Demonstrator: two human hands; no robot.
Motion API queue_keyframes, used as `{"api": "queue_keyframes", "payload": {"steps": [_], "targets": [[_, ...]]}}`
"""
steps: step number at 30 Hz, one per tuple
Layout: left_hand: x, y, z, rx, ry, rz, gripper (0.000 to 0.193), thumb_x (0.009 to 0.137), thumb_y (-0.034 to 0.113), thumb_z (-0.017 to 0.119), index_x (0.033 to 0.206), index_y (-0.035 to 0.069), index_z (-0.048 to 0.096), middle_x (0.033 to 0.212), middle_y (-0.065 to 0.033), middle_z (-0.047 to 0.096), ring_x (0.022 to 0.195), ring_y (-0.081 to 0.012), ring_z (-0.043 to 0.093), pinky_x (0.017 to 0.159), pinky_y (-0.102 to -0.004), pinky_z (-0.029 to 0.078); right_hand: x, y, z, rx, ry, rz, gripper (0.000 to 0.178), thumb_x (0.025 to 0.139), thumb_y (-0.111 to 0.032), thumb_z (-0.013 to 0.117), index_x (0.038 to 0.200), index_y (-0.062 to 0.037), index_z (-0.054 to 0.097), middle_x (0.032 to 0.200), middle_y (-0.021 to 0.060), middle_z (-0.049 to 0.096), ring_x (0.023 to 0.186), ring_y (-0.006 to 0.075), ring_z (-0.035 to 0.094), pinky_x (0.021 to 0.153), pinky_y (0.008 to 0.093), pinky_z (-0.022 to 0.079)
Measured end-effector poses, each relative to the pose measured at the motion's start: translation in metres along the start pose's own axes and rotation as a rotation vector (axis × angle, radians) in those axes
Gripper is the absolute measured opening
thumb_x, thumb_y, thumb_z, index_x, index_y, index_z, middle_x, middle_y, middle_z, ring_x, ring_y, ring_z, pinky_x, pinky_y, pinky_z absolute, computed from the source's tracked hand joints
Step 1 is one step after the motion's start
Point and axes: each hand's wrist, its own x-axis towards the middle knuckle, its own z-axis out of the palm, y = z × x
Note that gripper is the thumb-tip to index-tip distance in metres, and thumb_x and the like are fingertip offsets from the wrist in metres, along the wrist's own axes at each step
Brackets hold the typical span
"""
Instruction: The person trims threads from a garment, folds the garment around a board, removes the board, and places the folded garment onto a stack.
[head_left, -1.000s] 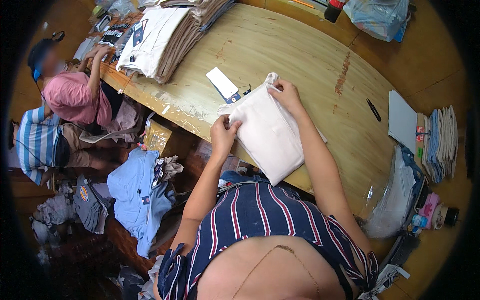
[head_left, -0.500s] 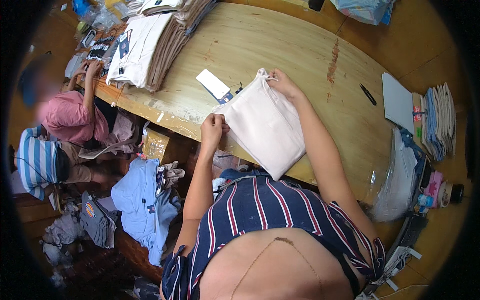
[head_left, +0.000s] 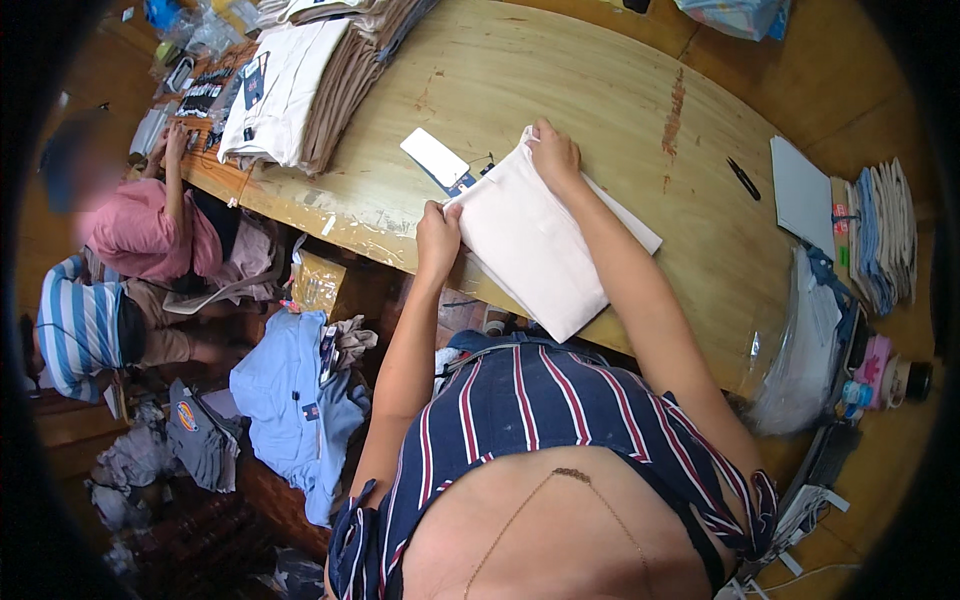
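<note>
A folded pair of pale pinkish trousers [head_left: 535,240] lies at the near edge of the wooden table, in front of my body. My left hand [head_left: 438,238] pinches its upper left corner between thumb and fingers. Closed on the top right end of the same trousers is my right hand [head_left: 553,155], its fingertips partly hidden by the cloth. A lower layer sticks out past my right forearm. From the top edge hangs a white and dark blue tag [head_left: 434,152] on a thin cord, lying flat on the wood.
Tall stacks of folded tan and white garments [head_left: 285,95] stand on the table [head_left: 540,60] at the far left. A black pen-like tool [head_left: 743,178] lies on the right, near white sheets [head_left: 803,190] and more folded garments [head_left: 880,235]. Another person in pink [head_left: 155,230] sits at left.
My right hand has moved slightly left along the top edge, and the upper layer has shifted, so a lower layer now shows at the right. My left hand keeps its hold.
</note>
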Motion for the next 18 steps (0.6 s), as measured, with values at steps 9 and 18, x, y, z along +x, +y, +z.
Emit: {"api": "queue_keyframes", "payload": {"steps": [9,18], "targets": [[-0.049,0.055,-0.011,0.263,0.143,0.356,0.024,0.073,0.021,0.062,0.078,0.003,0.048,0.066,-0.0154,0.054,0.061,-0.0312,0.054,0.054,-0.0392,0.042,-0.097,0.077,-0.093,0.226,0.007,0.174,0.018,0.071,-0.022,0.063,0.074,-0.004,0.062,0.07,0.0102,0.06,0.07,0.023,0.055,0.064,0.0331,0.044],[-0.07,0.07,0.048,0.447,-0.271,0.73,0.079,0.07,0.053,0.052,0.131,0.008,0.026,0.138,-0.0144,0.016,0.128,-0.0319,0.011,0.1,-0.0501,0.01,-0.131,0.081,-0.065,0.041,0.071,0.252,0.022,0.07,-0.028,0.063,0.076,-0.0068,0.063,0.072,0.0098,0.06,0.079,0.0245,0.053,0.07,0.036,0.04]]}}
